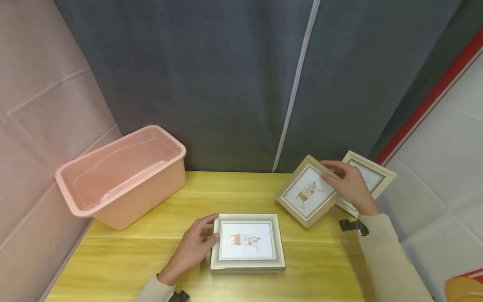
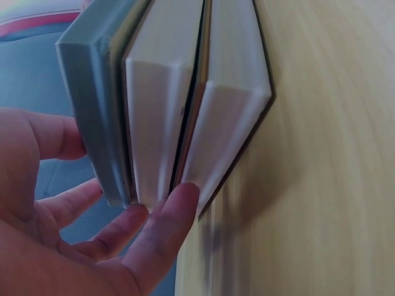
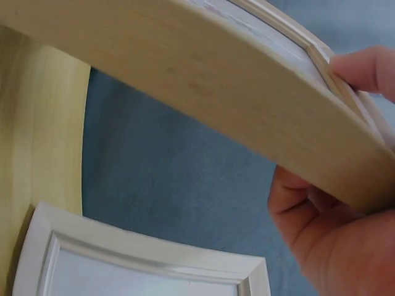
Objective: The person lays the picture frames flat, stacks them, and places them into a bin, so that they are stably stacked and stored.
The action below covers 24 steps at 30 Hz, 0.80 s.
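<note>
Frame (image 1: pixel 308 192), wood-edged, was tilted above the desk (image 1: pixel 151 247) in the head view, the right hand (image 1: pixel 349 184) pinching its top edge; open desk lay between it and the stack (image 1: pixel 247 242). Left wrist view: left hand (image 2: pixel 80 246) fingers (image 2: pixel 166 216) spread against the stack's edge. Right wrist view: a white frame (image 3: pixel 142 262) lay beneath.
</note>
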Each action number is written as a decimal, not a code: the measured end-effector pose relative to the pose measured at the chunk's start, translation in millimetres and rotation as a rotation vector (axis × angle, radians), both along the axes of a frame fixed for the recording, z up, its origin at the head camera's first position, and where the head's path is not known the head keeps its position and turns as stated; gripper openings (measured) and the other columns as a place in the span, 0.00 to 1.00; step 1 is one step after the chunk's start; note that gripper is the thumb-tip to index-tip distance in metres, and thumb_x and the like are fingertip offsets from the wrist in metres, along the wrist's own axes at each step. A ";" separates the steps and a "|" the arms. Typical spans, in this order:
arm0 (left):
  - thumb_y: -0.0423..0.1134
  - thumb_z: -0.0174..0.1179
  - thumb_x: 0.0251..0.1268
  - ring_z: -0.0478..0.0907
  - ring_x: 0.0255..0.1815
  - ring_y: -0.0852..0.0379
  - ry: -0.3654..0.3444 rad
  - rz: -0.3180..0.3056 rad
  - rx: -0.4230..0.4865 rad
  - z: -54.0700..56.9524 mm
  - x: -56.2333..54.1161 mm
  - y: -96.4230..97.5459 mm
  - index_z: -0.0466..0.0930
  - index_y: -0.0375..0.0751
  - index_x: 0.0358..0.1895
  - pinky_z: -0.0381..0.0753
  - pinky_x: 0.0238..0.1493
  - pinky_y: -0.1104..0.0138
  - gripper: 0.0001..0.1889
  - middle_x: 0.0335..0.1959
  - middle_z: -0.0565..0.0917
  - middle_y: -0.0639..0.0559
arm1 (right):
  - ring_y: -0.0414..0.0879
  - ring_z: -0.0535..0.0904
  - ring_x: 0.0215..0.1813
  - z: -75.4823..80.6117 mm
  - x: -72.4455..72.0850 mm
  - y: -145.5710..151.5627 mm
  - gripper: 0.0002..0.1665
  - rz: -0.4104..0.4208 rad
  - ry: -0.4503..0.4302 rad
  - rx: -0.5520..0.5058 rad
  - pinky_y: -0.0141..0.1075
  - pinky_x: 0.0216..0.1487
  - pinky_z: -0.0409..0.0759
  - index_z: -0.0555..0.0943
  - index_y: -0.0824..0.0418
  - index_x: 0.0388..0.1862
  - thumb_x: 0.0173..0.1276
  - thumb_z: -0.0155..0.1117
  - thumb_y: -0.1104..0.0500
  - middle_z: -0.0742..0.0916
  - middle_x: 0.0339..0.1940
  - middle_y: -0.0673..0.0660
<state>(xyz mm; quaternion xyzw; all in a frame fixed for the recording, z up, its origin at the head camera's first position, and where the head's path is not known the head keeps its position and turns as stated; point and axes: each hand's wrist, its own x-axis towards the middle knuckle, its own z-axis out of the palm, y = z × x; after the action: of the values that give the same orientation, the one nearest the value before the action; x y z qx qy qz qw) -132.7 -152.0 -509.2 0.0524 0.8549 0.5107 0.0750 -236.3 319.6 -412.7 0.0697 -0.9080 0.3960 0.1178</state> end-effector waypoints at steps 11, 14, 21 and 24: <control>0.45 0.69 0.73 0.83 0.61 0.50 0.010 0.005 -0.003 1.9 2.6 0.2 0.75 0.65 0.73 0.88 0.45 0.66 0.28 0.65 0.80 0.50 | 0.30 0.86 0.45 10.1 26.0 -16.3 0.24 -0.027 0.069 -0.195 0.25 0.37 0.84 0.84 0.58 0.67 0.73 0.73 0.58 0.90 0.41 0.34; 0.45 0.69 0.73 0.83 0.61 0.50 0.013 0.001 -0.004 2.4 2.2 0.0 0.75 0.65 0.73 0.89 0.46 0.65 0.28 0.67 0.80 0.50 | 0.31 0.86 0.43 12.9 31.9 -18.8 0.24 -0.018 0.087 -0.246 0.26 0.35 0.84 0.84 0.59 0.66 0.72 0.73 0.60 0.90 0.40 0.34; 0.43 0.68 0.73 0.83 0.60 0.51 0.027 0.021 -0.025 9.1 1.3 -0.6 0.76 0.60 0.72 0.89 0.49 0.62 0.27 0.65 0.81 0.50 | 0.34 0.86 0.37 19.4 47.0 -25.3 0.23 0.012 0.099 -0.286 0.29 0.32 0.86 0.83 0.60 0.66 0.74 0.72 0.62 0.90 0.40 0.37; 0.41 0.67 0.74 0.83 0.61 0.51 0.041 0.039 -0.017 14.4 0.9 -1.3 0.78 0.55 0.71 0.88 0.52 0.62 0.25 0.65 0.82 0.51 | 0.36 0.87 0.36 21.3 53.7 -29.2 0.23 0.015 0.093 -0.284 0.31 0.31 0.87 0.83 0.60 0.67 0.74 0.72 0.62 0.90 0.40 0.38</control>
<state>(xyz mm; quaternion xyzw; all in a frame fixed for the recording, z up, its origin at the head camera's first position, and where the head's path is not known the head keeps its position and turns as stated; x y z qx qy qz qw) -131.8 -153.3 -494.8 0.0456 0.8615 0.5035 0.0481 -182.6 290.4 -391.4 0.0774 -0.8359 0.5177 0.1652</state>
